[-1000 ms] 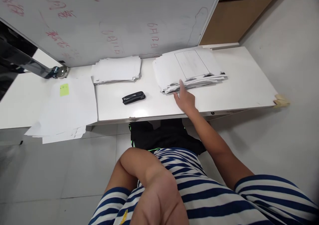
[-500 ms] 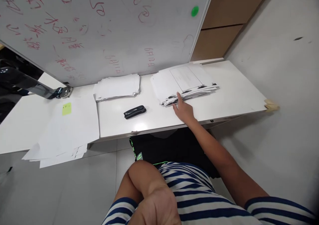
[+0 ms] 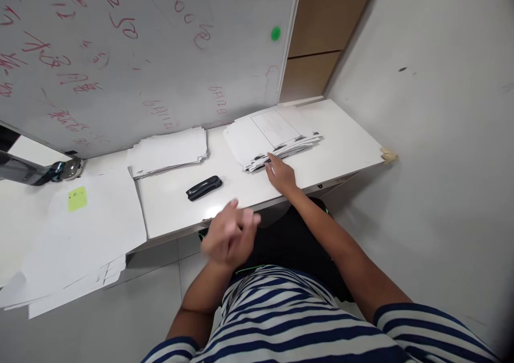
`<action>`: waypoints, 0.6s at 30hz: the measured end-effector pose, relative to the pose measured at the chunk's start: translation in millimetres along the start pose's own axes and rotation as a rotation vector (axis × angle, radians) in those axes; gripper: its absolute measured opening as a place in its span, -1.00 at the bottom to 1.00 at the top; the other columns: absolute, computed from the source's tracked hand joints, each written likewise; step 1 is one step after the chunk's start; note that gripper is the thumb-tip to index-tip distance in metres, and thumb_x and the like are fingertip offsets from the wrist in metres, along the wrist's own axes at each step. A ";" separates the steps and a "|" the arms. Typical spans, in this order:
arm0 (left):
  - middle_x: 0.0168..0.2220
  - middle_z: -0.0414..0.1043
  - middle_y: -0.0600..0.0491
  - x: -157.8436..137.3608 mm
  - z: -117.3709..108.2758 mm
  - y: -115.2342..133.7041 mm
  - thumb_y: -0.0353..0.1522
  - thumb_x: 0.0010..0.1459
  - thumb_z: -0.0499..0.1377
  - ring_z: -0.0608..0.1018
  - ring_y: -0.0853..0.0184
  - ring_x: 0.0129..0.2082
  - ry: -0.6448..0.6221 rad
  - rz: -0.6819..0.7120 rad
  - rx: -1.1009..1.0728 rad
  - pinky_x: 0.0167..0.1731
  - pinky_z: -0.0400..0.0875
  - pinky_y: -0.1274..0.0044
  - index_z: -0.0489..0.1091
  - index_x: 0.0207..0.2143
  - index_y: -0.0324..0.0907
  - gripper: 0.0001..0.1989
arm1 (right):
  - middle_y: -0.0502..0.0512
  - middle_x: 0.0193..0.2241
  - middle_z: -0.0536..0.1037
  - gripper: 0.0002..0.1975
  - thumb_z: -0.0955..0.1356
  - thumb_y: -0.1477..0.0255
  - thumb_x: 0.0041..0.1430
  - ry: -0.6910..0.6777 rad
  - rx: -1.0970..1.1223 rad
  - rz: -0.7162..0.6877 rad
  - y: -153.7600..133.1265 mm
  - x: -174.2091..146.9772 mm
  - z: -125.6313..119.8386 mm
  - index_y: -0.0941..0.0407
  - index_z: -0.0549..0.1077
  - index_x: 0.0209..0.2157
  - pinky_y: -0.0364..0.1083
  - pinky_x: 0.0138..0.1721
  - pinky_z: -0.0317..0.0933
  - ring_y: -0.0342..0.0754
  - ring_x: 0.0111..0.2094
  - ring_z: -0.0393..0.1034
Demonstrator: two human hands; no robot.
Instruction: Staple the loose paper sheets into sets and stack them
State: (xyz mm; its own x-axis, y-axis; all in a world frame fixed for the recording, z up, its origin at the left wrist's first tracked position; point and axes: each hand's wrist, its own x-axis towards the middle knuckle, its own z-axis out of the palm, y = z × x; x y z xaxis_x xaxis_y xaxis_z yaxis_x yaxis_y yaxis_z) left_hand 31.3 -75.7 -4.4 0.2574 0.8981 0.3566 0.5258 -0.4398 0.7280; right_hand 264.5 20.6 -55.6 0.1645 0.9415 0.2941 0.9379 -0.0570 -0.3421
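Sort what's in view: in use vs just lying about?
Apparently in use:
- right hand, index finger at the near edge of the framed-page stack
- left hand, raised, blurred, off the papers

Apparently just lying about:
- black stapler, untouched, though possibly relevant
- middle paper stack
- loose sheets bearing a yellow-green note

Stapler (image 3: pixel 204 188) of plastic look, glossy finish, right paper stack (image 3: pixel 244 136) matt, left paper stack (image 3: pixel 171 150) matt, sticky note (image 3: pixel 77 198) of matt paper, surface (image 3: pixel 341 133) smooth and glossy, whiteboard (image 3: pixel 180 63) smooth, slight sheen, shirt (image 3: pixel 289 315) of matt cloth
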 end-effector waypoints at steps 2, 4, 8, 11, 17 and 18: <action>-0.20 0.59 0.03 37.6 14.9 -13.7 -0.17 0.21 0.20 0.63 0.17 -0.06 0.132 -0.025 -0.175 0.00 0.52 0.16 0.34 0.05 0.06 -0.64 | 0.37 0.03 0.52 -0.45 0.03 0.25 0.45 0.069 -0.001 -0.026 1.1 -3.5 0.5 0.21 0.33 0.25 0.01 -0.06 0.27 0.14 -0.03 0.44; -0.21 0.59 -0.03 66.6 29.8 -31.8 -0.17 0.21 0.22 0.64 0.19 -0.10 0.176 -0.097 -0.368 0.00 0.51 0.24 0.34 -0.02 -0.07 -0.67 | 0.39 0.10 0.47 -0.47 0.05 0.26 0.45 0.115 -0.009 -0.066 1.2 -3.5 0.4 0.20 0.38 0.20 0.05 0.07 0.22 0.15 0.09 0.37; -0.33 0.57 0.03 88.4 53.0 -69.5 -0.21 0.13 0.27 0.63 0.29 -0.28 0.039 -0.289 -0.605 -0.16 0.50 0.40 0.31 -0.11 -0.13 -0.66 | 0.33 0.34 0.21 -0.48 0.12 0.22 0.43 0.141 -0.077 -0.162 -2.5 14.2 -2.5 0.16 0.32 0.25 0.19 0.30 -0.06 0.19 0.36 0.06; -0.42 0.52 0.12 85.4 59.6 -82.4 -0.22 0.07 0.31 0.57 0.36 -0.41 -0.062 -0.294 -0.587 -0.30 0.42 0.49 0.32 -0.12 -0.13 -0.63 | 0.32 0.39 0.11 -0.42 0.22 0.17 0.37 0.032 -0.120 -0.177 -4.2 37.9 -5.4 0.13 0.23 0.31 0.34 0.32 -0.24 0.27 0.41 -0.10; -0.61 0.39 0.18 78.8 54.2 -75.2 -0.13 0.14 0.26 0.44 0.37 -0.56 -0.133 -0.257 -0.384 -0.46 0.27 0.52 0.41 -0.34 -0.11 -0.75 | 0.32 0.22 0.42 -0.59 0.18 0.39 0.39 -0.076 -0.055 -0.142 5.3 60.0 -4.9 0.19 0.40 0.16 0.13 0.19 0.06 0.15 0.23 0.28; -0.61 0.39 0.17 78.6 53.3 -73.8 -0.12 0.17 0.22 0.44 0.36 -0.57 -0.122 -0.266 -0.373 -0.46 0.28 0.51 0.41 -0.39 -0.10 -0.75 | 0.31 0.19 0.46 -0.60 0.17 0.43 0.39 -0.063 -0.049 -0.142 7.2 59.6 -4.9 0.20 0.41 0.15 0.10 0.16 0.08 0.14 0.21 0.32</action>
State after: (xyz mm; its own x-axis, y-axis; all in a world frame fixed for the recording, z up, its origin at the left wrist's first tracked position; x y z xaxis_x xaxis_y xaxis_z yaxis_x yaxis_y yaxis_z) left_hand 56.0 27.4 -61.4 0.2581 0.9633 0.0738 0.2650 -0.1440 0.9534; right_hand 282.6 74.7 -36.1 0.0110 0.9601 0.2796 0.9646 0.0635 -0.2561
